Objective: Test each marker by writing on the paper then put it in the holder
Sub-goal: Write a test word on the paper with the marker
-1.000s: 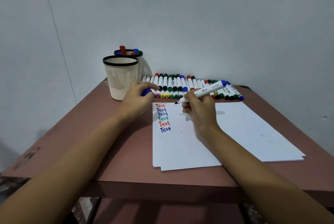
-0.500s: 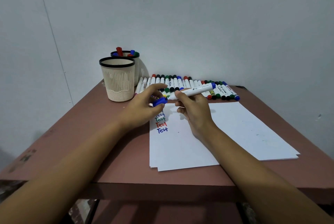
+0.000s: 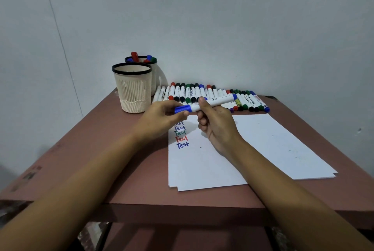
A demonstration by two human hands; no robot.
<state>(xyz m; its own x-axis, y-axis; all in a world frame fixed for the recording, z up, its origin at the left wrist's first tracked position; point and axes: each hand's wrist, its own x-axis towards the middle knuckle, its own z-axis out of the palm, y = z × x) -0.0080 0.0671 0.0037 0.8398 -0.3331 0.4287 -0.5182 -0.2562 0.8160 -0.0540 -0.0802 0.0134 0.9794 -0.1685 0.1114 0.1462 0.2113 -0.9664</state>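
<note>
One blue marker (image 3: 219,100) is in both my hands, in the air over the far left part of the paper (image 3: 263,145). My right hand (image 3: 216,127) curls round the white middle, and my left hand (image 3: 162,118) pinches the blue cap (image 3: 182,109) at its end. I think it is light, hard and smooth, so it could slip; the fat middle is the best place to hold. I can't tell if the cap is on tight. The holder (image 3: 132,89) stands near the far left corner of the tabletop (image 3: 97,149), and more markers (image 3: 202,93) lie along its far edge.
</note>
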